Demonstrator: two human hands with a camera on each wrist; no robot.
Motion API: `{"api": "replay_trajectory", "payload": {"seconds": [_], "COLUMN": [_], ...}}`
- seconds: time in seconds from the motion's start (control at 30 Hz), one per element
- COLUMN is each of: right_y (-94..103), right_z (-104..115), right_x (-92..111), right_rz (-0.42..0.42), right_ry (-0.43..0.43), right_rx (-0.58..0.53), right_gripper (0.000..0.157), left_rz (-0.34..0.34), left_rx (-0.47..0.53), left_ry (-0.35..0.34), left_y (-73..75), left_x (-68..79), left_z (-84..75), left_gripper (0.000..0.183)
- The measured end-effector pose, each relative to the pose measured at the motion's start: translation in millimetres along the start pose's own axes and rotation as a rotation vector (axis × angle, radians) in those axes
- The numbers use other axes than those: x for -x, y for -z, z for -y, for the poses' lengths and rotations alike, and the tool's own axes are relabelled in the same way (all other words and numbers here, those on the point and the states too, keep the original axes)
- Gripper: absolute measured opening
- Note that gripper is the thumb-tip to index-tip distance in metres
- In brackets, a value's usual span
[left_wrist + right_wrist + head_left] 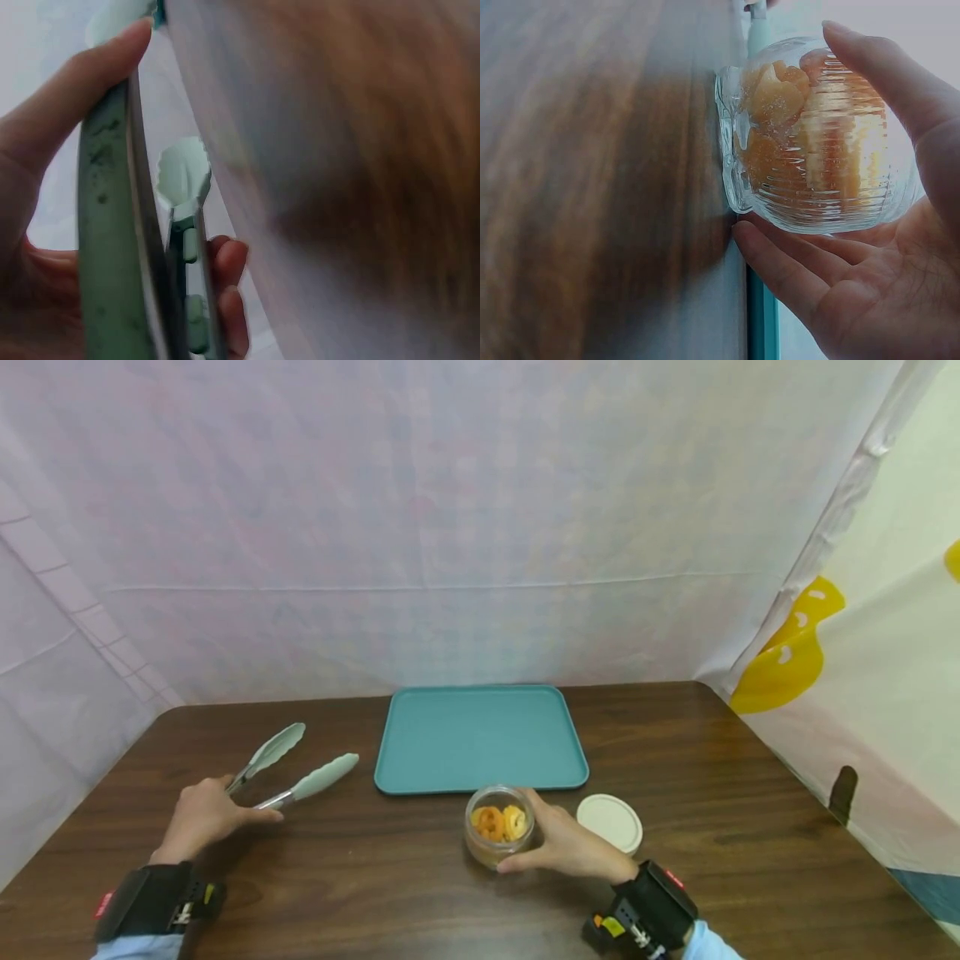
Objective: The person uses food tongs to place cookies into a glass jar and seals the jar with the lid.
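Note:
My left hand (pixel 206 817) holds a pair of tongs (pixel 324 777) with pale green tips, spread apart above the left side of the table. In the left wrist view the thumb lies along one arm of the tongs (pixel 112 225) and fingers curl round the other; nothing is between the tips. My right hand (pixel 566 843) grips a clear glass jar (pixel 480 850) from its right side, thumb and fingers around it. Ribbed and without a lid, the jar (pixel 817 217) stands upright on the table. Inside are orange and yellow ring-like pieces (pixel 498 823).
A teal tray (pixel 480 739) lies at the table's back edge, just behind the jar. Right of the jar, partly behind my right hand, is a round white lid (pixel 611 822). The brown wooden table (pixel 390 893) is bordered by hanging cloth (pixel 450 527).

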State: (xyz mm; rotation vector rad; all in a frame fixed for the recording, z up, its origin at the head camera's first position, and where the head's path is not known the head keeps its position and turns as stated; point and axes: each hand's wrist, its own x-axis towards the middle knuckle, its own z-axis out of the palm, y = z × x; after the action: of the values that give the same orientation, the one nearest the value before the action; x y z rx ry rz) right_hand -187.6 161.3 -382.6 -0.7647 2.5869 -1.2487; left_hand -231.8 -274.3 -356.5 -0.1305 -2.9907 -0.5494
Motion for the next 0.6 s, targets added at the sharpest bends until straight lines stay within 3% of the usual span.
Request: {"api": "replay_trajectory", "payload": {"seconds": [0.3,0.6], "right_y": [-1.7,-2.9], "right_z": [-0.8,-0.9], "right_x": [0.0,-0.1], "right_rz": [0.0,0.014], "right_ry": [-0.001,-0.01], "right_rx": [0.0,-0.022], "right_gripper": [0.087,0.087], "left_rz": [0.107,0.145], "left_rx": [0.013,-0.017], "left_ry": [0.074,0.08], "left_y": [0.4,-1.2], "left_x": [1.3,5.5], "left_z": [-0.4,-3.0], "left_gripper": [0.086,0.073]}}
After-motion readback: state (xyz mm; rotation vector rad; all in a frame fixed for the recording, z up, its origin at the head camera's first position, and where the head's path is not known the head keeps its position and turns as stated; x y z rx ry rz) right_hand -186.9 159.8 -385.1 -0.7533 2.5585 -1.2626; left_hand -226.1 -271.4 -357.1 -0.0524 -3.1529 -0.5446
